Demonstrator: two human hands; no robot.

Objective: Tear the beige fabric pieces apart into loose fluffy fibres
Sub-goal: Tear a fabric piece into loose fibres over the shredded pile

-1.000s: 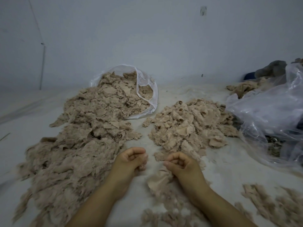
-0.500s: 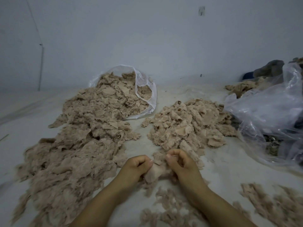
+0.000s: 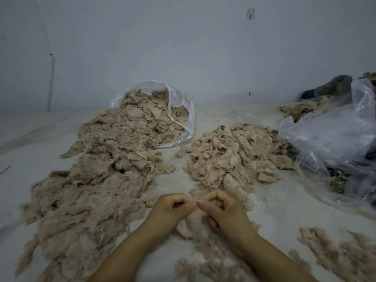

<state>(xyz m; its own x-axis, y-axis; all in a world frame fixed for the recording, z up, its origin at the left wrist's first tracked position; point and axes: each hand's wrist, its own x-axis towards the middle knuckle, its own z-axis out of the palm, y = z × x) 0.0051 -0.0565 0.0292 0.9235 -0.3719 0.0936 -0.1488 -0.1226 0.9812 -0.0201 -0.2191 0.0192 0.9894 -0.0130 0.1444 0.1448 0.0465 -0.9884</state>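
While a beige piece [image 3: 188,225] is pinched at its top edge between the left hand [image 3: 173,208] and right hand [image 3: 220,208], thumbs nearly touching, it hangs just below both. Neither hand is nearer; a sideways pull apart is judged next.

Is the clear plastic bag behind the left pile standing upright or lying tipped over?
Tipped over. The clear plastic bag lies on its side, mouth toward the camera, beige fabric pieces spilling out.

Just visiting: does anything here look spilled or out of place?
Yes: the clear plastic bag by the wall lies on its side, beige fabric scraps spilling from its mouth across the white surface.
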